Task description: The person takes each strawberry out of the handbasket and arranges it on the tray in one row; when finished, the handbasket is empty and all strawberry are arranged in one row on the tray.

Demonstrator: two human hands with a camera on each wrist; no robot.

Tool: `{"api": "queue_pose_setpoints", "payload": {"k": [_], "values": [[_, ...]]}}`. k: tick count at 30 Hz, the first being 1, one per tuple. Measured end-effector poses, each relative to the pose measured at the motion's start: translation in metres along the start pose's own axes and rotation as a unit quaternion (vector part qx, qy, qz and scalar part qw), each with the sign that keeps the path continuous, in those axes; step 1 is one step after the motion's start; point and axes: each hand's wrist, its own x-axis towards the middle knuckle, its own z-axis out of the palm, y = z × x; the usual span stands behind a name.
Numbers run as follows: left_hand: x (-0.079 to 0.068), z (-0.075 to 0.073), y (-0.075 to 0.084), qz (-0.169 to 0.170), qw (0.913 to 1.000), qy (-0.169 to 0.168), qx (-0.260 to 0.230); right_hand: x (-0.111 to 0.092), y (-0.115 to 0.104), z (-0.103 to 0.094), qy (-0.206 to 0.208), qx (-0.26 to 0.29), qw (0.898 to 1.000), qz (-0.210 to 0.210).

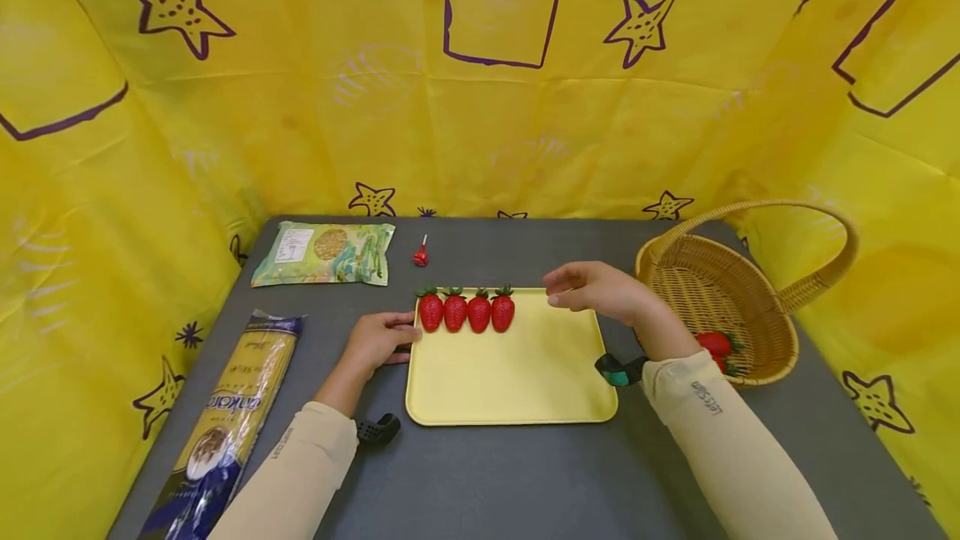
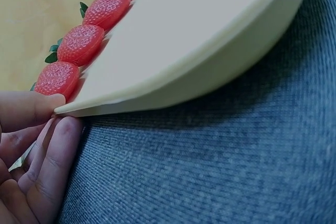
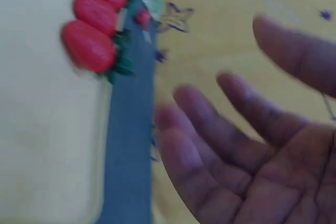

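A pale yellow tray (image 1: pixel 510 382) lies in the middle of the grey table. Several red strawberries with green leaves, one of them a strawberry (image 1: pixel 502 311), form a row along its far left edge. My left hand (image 1: pixel 378 340) pinches the tray's left rim; the left wrist view shows the thumb (image 2: pixel 31 109) on top and fingers beneath, close to the end strawberry (image 2: pixel 58 80). Above the tray's far right corner hovers my right hand (image 1: pixel 600 290), fingers relaxed and holding nothing. In the right wrist view its palm (image 3: pixel 283 182) faces the camera, apart from the strawberries.
At the right stands a wicker basket (image 1: pixel 701 273) with a tall handle and red strawberries (image 1: pixel 716 344) inside. A green patterned packet (image 1: pixel 330 252) and a red lollipop (image 1: pixel 421 255) lie at the back. A long pasta packet (image 1: pixel 225 423) lies at the left.
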Motion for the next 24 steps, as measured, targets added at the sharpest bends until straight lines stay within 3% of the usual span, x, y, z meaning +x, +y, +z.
{"api": "queue_pose_setpoints", "payload": {"k": [4,9,13,16,19,24], "values": [[-0.001,-0.003,0.003,0.005,0.9999,0.003,0.008,-0.035,-0.002,-0.035,-0.044,0.001,0.999,-0.028],[-0.003,-0.006,0.001,0.001,0.9999,0.001,0.015,-0.061,0.014,-0.077,-0.03,0.012,0.999,-0.012],[-0.003,-0.008,-0.001,0.002,1.0,-0.004,0.008,-0.066,0.041,-0.108,-0.002,0.036,0.999,0.04],[-0.003,-0.009,-0.001,0.006,1.0,-0.001,0.008,-0.067,0.064,-0.125,-0.025,0.041,0.995,0.087],[-0.004,-0.009,0.001,0.011,0.9999,0.004,0.01,-0.069,0.088,-0.136,-0.049,0.035,0.991,0.123],[-0.005,0.001,0.002,0.009,0.9999,-0.003,0.01,-0.083,0.116,-0.144,-0.021,-0.017,0.981,0.191]]}}
